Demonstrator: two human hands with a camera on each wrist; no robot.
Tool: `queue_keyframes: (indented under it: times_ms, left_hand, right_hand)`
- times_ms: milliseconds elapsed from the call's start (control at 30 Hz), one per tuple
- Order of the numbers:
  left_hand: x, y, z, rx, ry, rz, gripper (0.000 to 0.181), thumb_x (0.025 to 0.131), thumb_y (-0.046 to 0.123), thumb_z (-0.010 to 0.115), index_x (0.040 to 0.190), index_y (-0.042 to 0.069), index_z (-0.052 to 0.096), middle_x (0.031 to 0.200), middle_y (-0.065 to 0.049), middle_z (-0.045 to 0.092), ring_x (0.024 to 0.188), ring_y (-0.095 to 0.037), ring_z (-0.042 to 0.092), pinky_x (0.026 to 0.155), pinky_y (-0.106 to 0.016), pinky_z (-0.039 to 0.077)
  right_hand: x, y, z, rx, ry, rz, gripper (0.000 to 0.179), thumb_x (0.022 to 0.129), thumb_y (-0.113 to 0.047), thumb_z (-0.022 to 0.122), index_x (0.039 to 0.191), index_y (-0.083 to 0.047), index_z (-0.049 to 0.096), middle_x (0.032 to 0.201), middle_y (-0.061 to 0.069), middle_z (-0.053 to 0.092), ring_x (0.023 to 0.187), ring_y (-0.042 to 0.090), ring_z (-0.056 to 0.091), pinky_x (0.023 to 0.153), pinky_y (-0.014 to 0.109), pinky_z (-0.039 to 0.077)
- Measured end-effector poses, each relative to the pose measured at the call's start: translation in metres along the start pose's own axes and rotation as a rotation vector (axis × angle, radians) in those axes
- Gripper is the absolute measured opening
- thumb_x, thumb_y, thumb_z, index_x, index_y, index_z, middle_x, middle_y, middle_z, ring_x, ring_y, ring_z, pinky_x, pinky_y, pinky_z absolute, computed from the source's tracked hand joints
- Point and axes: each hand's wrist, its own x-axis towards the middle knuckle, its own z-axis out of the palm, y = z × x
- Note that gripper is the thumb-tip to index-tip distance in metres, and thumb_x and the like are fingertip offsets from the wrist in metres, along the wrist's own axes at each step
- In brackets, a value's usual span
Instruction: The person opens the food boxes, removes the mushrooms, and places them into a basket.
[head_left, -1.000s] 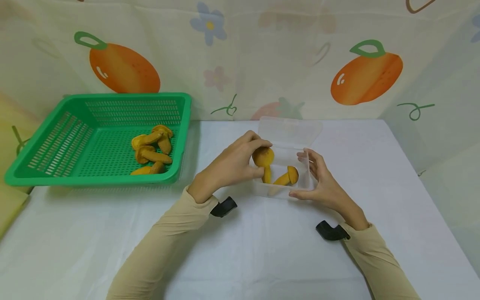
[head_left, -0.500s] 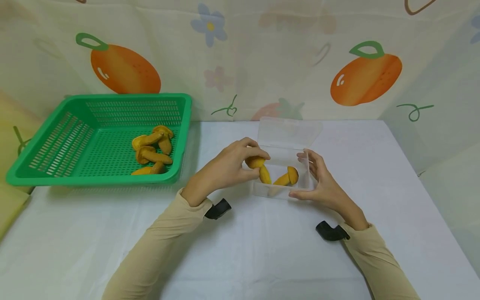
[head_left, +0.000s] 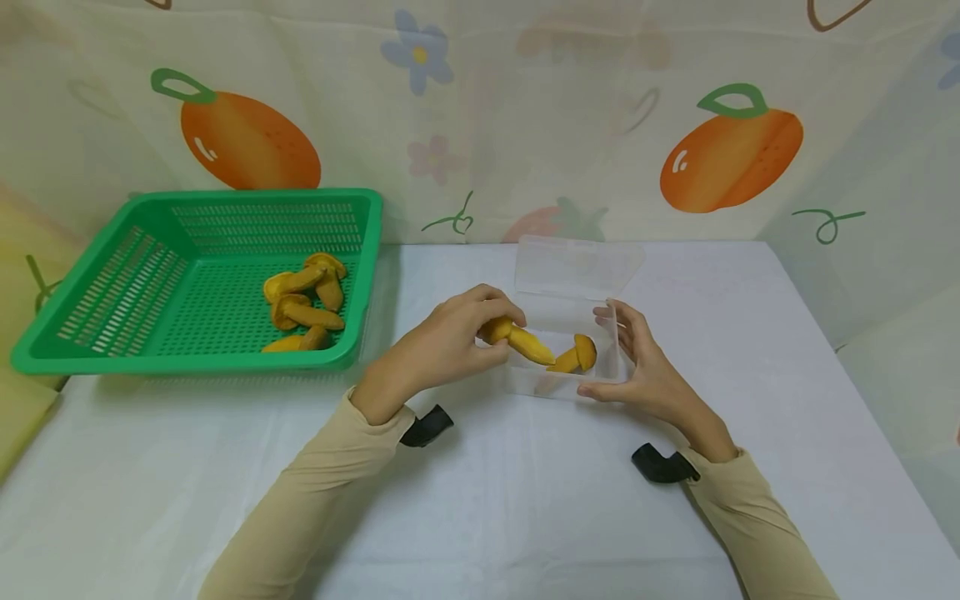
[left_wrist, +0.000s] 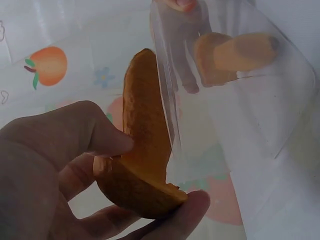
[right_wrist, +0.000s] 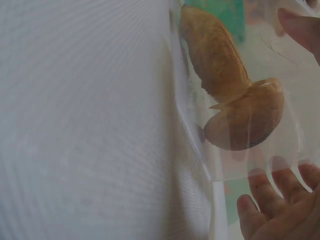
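Note:
A yellow-brown mushroom (head_left: 531, 344) is pinched by the cap between the thumb and fingers of my left hand (head_left: 442, 346). Its stem slants down to the right over the clear plastic box (head_left: 528, 383). Inside that box lies another mushroom (head_left: 585, 351), cap to the right, also visible through the wall in the right wrist view. My right hand (head_left: 652, 367) holds the box's right end, thumb at the front corner and fingers at the far side. In the left wrist view, the pinched mushroom (left_wrist: 145, 105) is beside the box wall (left_wrist: 270, 120). Part of its cap is hidden by fingers.
The box's clear lid (head_left: 573, 267) stands raised at its back. To the left, a green basket (head_left: 365, 275) holds several mushrooms (head_left: 307, 312) in its right part. A white cloth (head_left: 540, 500) covers the table, with a fruit-print curtain (head_left: 495, 100) behind.
My left hand has moved left and slightly toward me, keeping its grip on the mushroom. The stem has swung from pointing down to slanting right. My right hand stays on the box.

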Motion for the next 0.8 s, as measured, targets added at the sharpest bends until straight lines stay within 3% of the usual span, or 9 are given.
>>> queue_keyframes:
  times_ms: [300,533,800]
  left_hand:
    - [-0.007,-0.006,0.003,0.03,0.021,-0.001,0.024,0.09,0.006,0.069,0.113,0.008,0.062,0.088,-0.002,0.057,0.08,-0.015,0.052,0.071,-0.025,0.048]
    - [-0.014,-0.009,0.002,-0.006,0.088,-0.01,0.028,0.091,0.011,0.072,0.118,0.005,0.066,0.1,-0.004,0.068,0.082,-0.015,0.059,0.074,-0.027,0.054]
    - [-0.023,-0.009,-0.005,-0.006,0.141,0.003,0.033,0.088,0.008,0.075,0.119,0.002,0.067,0.101,-0.007,0.069,0.081,-0.016,0.06,0.076,-0.03,0.057]
  right_hand:
    - [0.0,-0.002,0.0,-0.011,0.002,-0.013,0.114,0.072,-0.007,0.088,0.156,-0.011,0.01,0.158,0.016,0.028,0.15,0.037,0.02,0.122,0.059,0.014]
    - [-0.001,-0.002,0.0,-0.006,0.001,-0.015,0.115,0.072,-0.006,0.087,0.156,-0.013,0.01,0.158,0.016,0.028,0.15,0.037,0.021,0.121,0.059,0.015]
    - [0.0,0.0,0.0,0.0,0.0,-0.029,0.114,0.072,-0.005,0.087,0.156,-0.012,0.01,0.158,0.016,0.028,0.149,0.036,0.022,0.121,0.059,0.015]
